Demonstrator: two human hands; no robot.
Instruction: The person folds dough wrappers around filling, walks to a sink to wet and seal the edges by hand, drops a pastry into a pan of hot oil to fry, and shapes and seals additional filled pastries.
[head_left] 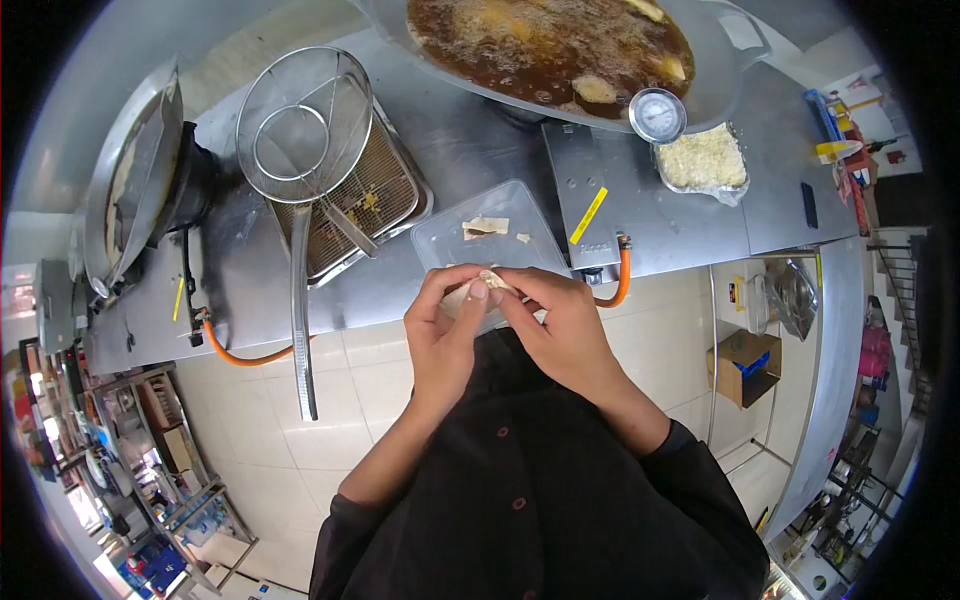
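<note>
Both hands meet over the front edge of a clear plastic tray (pixel 432 243). My left hand (pixel 447 325) and my right hand (pixel 558 325) pinch a small pale piece of food (pixel 491 281) between thumbs and fingertips, which partly hide it. In the tray behind them lie a pale folded piece with brown filling (pixel 486 228) and a small scrap (pixel 524 238). Beyond the tray, a large pan (pixel 715 75) holds bubbling brown oil with several pieces frying in it.
A round thermometer (pixel 657 116) sits at the pan's rim. To its right is a tray of pale crumbs (pixel 702 160). A long-handled strainer (pixel 304 150) rests on a wire basket (pixel 385 190), its handle past the counter edge. Another wok (pixel 165 170) stands far left.
</note>
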